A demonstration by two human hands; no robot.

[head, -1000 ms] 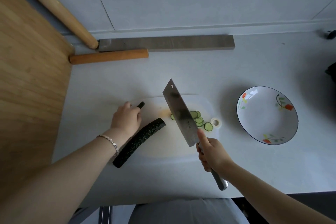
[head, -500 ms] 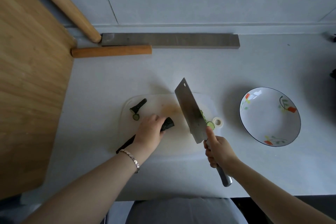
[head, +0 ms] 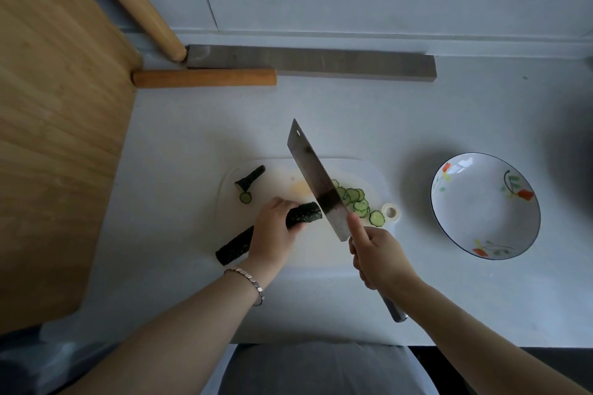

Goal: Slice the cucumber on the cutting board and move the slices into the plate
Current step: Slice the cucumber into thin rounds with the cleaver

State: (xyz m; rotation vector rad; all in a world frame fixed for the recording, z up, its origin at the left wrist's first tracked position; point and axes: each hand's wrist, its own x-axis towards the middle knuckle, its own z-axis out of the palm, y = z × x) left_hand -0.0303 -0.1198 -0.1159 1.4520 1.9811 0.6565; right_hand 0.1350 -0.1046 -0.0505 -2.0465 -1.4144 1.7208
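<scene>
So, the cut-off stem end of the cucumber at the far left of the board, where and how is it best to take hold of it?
Probably pinch the stem end across its thicker cut end, near the loose slice, with fingers coming from above. It lies flat on the cutting board and tapers toward the far tip, so the thick part offers more surface, well away from the cleaver.

Left hand (head: 272, 231) left the stem piece (head: 249, 179), moved onto cucumber (head: 303, 214), gripped it. Cleaver (head: 316, 181) came against the cut end, uncovering slices (head: 359, 202).
</scene>
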